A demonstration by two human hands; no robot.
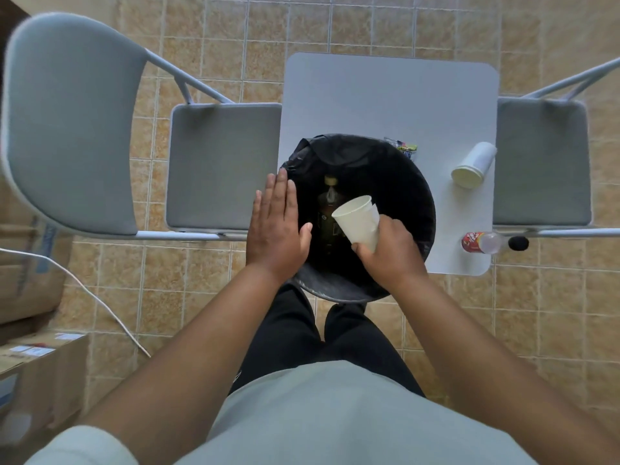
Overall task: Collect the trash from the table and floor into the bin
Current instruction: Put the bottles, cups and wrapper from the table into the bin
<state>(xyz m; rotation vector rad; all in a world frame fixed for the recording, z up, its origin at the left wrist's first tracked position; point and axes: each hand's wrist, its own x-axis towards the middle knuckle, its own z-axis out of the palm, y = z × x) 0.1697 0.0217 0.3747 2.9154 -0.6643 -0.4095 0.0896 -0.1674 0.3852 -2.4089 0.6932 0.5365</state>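
Fingers of the right hand point(391, 253) curl around a white paper cup point(359, 221) over the black-lined bin point(419, 196); the left hand point(275, 229) is flat, holding nothing.

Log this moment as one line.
right hand: holds paper cup over bin | left hand: open, by bin | table: tipped cup, bottle, wrapper
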